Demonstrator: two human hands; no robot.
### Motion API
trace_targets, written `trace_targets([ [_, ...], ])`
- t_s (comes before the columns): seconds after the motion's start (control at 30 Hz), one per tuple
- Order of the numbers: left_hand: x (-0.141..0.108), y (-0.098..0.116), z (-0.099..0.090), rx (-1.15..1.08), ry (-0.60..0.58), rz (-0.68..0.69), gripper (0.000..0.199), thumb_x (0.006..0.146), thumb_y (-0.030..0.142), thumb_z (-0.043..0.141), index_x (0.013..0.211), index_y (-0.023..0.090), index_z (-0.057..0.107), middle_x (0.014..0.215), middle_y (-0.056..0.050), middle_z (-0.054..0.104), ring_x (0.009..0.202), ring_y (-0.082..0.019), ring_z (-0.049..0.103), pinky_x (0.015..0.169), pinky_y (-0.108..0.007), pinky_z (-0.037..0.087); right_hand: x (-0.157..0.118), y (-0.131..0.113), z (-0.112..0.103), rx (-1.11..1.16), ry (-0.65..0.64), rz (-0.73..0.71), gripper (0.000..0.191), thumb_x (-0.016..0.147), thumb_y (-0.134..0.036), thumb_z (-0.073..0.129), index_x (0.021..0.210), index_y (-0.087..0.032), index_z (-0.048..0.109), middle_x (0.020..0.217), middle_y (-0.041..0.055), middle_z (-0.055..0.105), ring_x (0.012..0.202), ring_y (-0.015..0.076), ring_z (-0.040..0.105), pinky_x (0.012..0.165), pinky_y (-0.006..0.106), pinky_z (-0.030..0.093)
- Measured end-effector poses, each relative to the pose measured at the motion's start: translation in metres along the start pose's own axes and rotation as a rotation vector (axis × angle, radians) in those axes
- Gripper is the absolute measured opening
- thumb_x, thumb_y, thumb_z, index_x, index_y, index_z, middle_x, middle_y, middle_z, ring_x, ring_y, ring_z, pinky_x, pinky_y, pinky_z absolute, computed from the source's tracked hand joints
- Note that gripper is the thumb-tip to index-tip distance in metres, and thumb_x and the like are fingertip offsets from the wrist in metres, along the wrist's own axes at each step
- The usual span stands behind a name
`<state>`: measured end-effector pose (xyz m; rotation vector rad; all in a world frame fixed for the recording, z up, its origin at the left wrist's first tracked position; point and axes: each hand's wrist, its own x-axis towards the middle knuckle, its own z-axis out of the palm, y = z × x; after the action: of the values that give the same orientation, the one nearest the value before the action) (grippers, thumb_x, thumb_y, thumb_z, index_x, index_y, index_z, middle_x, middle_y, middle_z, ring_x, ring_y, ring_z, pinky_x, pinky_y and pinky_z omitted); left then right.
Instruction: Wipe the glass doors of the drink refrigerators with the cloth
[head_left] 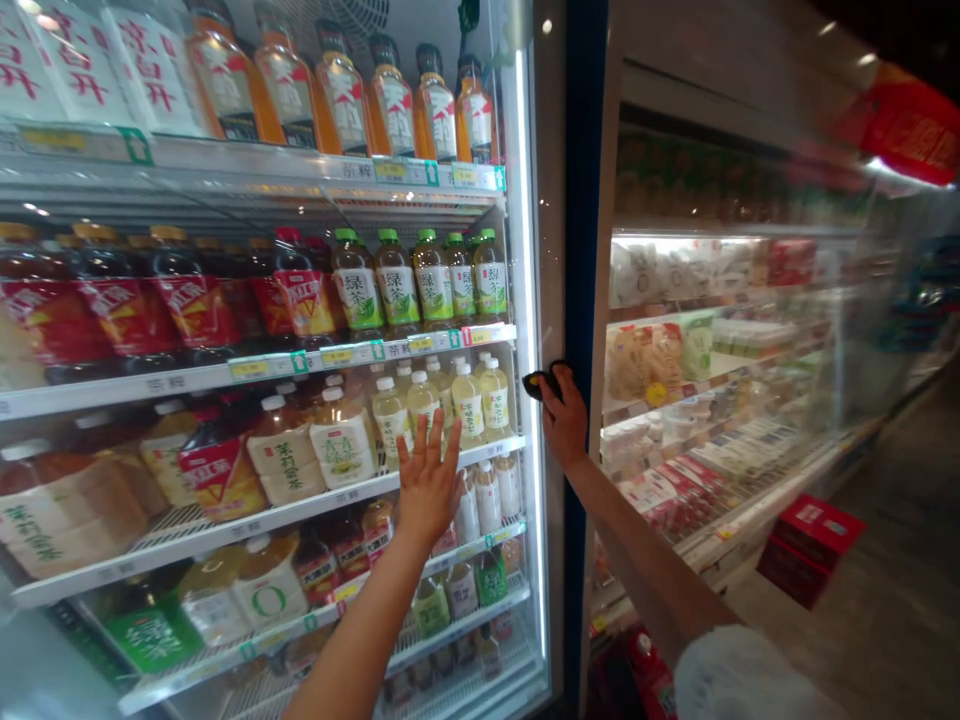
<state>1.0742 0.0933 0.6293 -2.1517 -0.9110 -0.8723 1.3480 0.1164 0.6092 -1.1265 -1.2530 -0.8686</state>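
Note:
My right hand (564, 418) grips a black door handle (541, 382) on the edge of a glass-doored drinks fridge (529, 300). My left hand (427, 482) is flat with its fingers spread, palm toward the fridge, level with a shelf of small white-capped bottles (469, 405). It holds nothing. I cannot tell whether it touches the glass. Green-capped green tea bottles (397, 282) stand on the shelf above, beside red-labelled bottles (187, 300). Large jasmine tea bottles (343, 438) stand to the left of my left hand.
Orange drink bottles (341, 105) fill the top shelf. To the right, an open chilled shelf unit (720, 400) holds packaged food. Red boxes (814, 545) stand on the shop floor (892, 640) beside it. A blue door frame (586, 250) separates the two units.

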Motion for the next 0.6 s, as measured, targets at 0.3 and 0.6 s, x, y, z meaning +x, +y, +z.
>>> trace_targets([
  [0.3,0.001,0.003,-0.003,0.046,-0.033,-0.001,0.106,0.086,0.023,0.072,0.165,0.023,0.001,0.171,-0.014,0.008,0.159,-0.033,0.002,0.128,-0.062,0.002,-0.023,-0.034,-0.001,0.009,-0.22,-0.254,0.049,0.097,-0.009,0.051,0.134,-0.035,0.067,0.152,0.003,0.057,0.148,0.0232,0.042,0.118,0.047,0.04],
  [0.6,0.008,-0.011,-0.012,0.106,-0.017,-0.095,0.111,0.089,0.033,0.071,0.163,0.026,-0.012,0.172,-0.013,0.004,0.159,-0.032,-0.002,0.128,-0.062,0.005,0.058,-0.061,0.028,-0.111,0.031,0.116,0.049,0.099,-0.016,0.05,0.146,-0.023,0.058,0.159,0.0187,0.044,0.152,0.035,0.033,0.114,0.055,0.041],
])
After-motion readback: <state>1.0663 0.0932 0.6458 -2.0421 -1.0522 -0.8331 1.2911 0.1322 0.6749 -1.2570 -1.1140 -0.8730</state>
